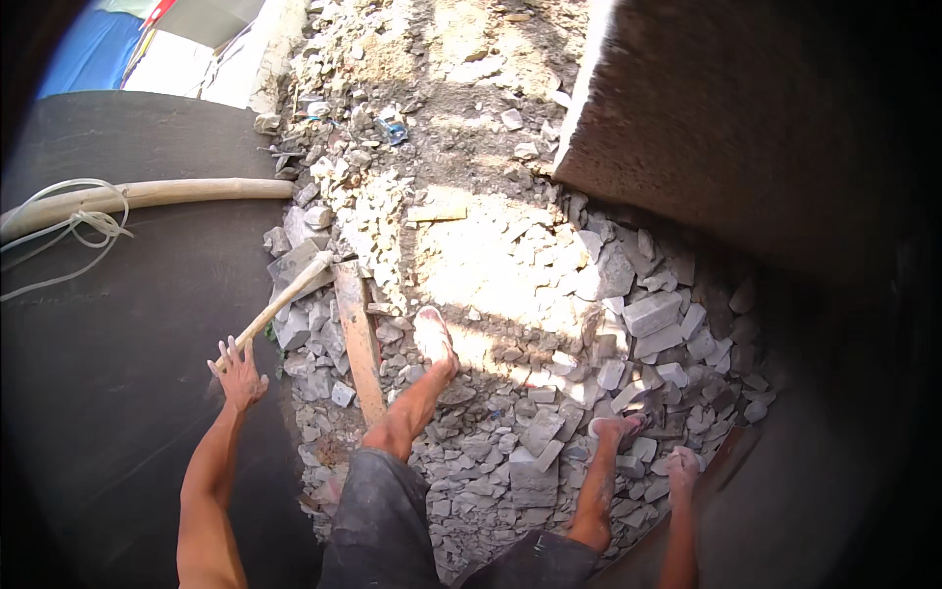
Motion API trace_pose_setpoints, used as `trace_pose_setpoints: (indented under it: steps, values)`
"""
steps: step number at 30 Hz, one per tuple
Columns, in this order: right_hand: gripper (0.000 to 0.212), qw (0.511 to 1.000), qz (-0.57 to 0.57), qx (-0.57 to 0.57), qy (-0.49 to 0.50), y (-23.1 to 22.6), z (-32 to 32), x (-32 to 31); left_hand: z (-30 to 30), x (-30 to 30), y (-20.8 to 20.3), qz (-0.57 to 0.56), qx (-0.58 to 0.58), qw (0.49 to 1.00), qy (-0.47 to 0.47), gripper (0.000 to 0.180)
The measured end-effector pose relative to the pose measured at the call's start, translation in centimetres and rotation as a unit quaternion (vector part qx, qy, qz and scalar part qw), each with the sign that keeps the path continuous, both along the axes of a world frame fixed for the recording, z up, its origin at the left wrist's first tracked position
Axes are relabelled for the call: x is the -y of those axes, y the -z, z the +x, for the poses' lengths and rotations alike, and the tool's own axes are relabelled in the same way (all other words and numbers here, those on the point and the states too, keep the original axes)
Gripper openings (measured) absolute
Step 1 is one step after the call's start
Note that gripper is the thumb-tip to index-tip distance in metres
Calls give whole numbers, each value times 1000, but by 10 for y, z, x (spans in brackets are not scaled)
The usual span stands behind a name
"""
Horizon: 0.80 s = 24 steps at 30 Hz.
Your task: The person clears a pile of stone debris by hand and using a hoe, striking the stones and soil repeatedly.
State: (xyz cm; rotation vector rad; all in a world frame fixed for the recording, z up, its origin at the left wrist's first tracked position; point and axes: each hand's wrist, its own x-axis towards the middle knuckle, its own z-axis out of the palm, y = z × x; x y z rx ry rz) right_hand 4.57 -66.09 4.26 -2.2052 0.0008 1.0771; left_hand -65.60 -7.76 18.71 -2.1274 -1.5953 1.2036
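A long pale wooden handle (285, 297) slants from my left hand up to the edge of the rubble. A small dark piece shows at its far end, too little to tell what kind of tool it is. My left hand (238, 377) is at the handle's near end, its dusty fingers spread apart and not wrapped round it. Low on the right, my right hand (684, 473) hangs over broken grey rubble (535, 481) with its fingers curled in. Whatever it may hold is hidden.
A flat wooden plank (359, 339) lies beside my left foot (433, 337). My right foot (616, 426) stands among the blocks. A dark sheet (147, 393) covers the left side, with a bamboo pole (186, 192) and pale cord (98, 221) there. A large slab (716, 137) rises at right.
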Motion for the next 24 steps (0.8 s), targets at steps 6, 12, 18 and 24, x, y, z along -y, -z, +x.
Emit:
trace_pose_setpoints:
  steps: [6,12,18,24]
  values:
    - [27,975,15,-200,-94,24,-211,-278,-110,-116,77,-156,18,956,-247,90]
    - [31,916,93,-321,-223,6,-433,-521,-159,-105,126,-208,246,859,-397,43]
    - [48,840,93,-458,-274,-14,-508,-625,-119,-75,107,-221,435,555,-673,21]
    - [67,822,-39,-527,-211,-37,-535,-670,8,-15,-13,-141,528,462,-699,38]
